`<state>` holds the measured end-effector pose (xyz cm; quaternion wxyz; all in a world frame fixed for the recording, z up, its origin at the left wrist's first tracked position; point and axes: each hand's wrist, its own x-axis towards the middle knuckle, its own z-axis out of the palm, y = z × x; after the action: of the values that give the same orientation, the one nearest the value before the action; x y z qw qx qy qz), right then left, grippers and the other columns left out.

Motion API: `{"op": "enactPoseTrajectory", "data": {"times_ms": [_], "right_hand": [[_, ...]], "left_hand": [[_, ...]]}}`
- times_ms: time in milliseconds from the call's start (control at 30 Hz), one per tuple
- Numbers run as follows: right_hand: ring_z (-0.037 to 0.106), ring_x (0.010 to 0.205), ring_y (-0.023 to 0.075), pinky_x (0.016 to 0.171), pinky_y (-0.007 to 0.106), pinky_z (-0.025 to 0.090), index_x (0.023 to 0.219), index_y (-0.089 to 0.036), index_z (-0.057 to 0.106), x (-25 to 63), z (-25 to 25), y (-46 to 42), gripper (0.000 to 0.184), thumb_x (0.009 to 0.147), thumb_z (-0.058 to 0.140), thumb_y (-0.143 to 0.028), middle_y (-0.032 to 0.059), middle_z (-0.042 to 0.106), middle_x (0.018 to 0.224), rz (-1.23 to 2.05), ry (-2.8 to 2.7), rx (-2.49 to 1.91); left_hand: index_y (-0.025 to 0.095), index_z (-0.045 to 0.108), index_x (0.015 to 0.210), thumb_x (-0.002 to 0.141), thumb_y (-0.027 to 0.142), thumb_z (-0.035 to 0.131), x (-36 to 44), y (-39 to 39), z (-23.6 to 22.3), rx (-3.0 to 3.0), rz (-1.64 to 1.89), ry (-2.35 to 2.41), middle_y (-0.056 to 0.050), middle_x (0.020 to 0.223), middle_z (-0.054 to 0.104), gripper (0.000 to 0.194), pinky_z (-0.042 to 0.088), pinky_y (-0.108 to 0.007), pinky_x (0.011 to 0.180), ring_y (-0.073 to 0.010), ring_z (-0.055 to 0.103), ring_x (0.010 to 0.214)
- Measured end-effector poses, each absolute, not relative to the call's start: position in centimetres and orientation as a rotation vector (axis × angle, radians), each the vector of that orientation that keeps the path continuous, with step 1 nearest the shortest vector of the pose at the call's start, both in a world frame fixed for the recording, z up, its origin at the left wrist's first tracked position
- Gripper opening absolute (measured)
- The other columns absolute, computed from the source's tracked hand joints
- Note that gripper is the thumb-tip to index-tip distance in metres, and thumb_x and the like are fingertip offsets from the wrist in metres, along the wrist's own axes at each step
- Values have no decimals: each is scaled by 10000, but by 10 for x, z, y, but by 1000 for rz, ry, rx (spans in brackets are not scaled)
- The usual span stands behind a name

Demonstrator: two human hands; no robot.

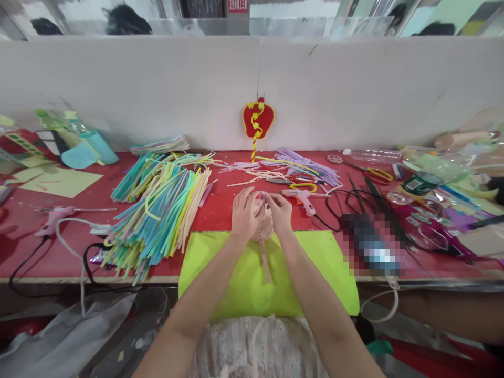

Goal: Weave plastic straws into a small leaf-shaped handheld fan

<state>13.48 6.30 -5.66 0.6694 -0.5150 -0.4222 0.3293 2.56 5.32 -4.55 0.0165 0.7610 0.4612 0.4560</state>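
My left hand [244, 215] and my right hand [279, 212] are closed around a small rounded piece woven from pale pink strips [263, 226], held between them over the far edge of a lime-green sheet [315, 273]. A loose pink strip [265, 260] trails from the piece down across the sheet. Both hands pinch at the top of the woven piece with fingers curled.
A big pile of pastel strips [161, 210] lies left of my hands. A pink glue gun [301, 199], scissors [293, 182] and purple strips [303, 163] lie behind. A red fan-shaped ornament [258, 119] leans on the white partition. Another glue gun [51, 220] with cables sits far left.
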Motion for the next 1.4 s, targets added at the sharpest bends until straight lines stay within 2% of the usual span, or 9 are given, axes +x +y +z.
{"op": "enactPoseTrajectory", "data": {"times_ms": [133,300,433,567,667,800,900,1100,1400], "right_hand": [[552,625,129,591,266,448,773,-172,658,134,-50,59,298,677,606,-450,31,655,706,740,-997,-1137],[543,601,118,583,263,453,782,-180,666,135,-48,60,292,665,614,-442,21,650,698,781,-1070,-1103],[566,633,134,582,263,457,762,-176,666,140,-32,63,277,655,626,-428,25,653,690,874,-1157,-1076],[569,613,132,604,270,459,728,-179,663,149,-7,66,246,666,629,-415,15,652,670,1028,-1343,-1026],[568,601,130,599,266,450,694,-169,664,155,0,67,249,657,641,-414,17,651,657,1112,-1443,-1004],[583,618,135,649,285,470,711,-158,667,154,-16,66,315,680,606,-466,25,653,668,1211,-1348,-1012],[602,670,144,689,298,481,796,-173,671,151,-35,65,328,693,593,-474,31,670,743,1258,-1181,-980],[622,719,153,702,294,486,834,-195,689,151,-49,66,323,613,681,-431,35,684,830,1292,-1147,-984],[596,688,146,666,272,468,777,-202,685,154,-52,69,280,621,678,-435,24,677,777,1181,-1230,-1103]], "left_hand": [[202,494,1118,809,280,507,24,54,-44,2297,1362,1387,-90,1117,564,319,366,-380,960,-208,493,1084],[214,532,1009,847,284,440,18,57,-32,2048,1317,1249,-58,984,622,198,454,-289,827,-155,580,927],[198,561,858,807,261,493,10,66,-16,1915,1305,1179,-25,831,636,105,474,-244,734,-129,606,779],[178,558,780,788,265,497,0,75,-6,1793,1193,1059,-5,722,621,107,474,-223,639,-117,597,667],[171,563,750,789,276,490,-5,79,-10,1803,1147,1019,-3,708,619,134,461,-214,622,-112,583,660],[173,583,796,794,312,487,-6,80,-28,1817,1171,1044,-11,780,641,168,469,-224,669,-114,593,714],[178,592,815,780,301,512,-3,79,-39,1793,1234,1094,-14,815,647,150,467,-228,707,-115,599,754],[177,596,821,784,321,516,4,74,-47,1677,1345,1163,-17,801,641,168,461,-218,703,-111,594,750],[168,593,829,782,345,523,7,73,-54,1683,1316,1167,-25,815,635,196,459,-211,672,-113,590,739]]}}
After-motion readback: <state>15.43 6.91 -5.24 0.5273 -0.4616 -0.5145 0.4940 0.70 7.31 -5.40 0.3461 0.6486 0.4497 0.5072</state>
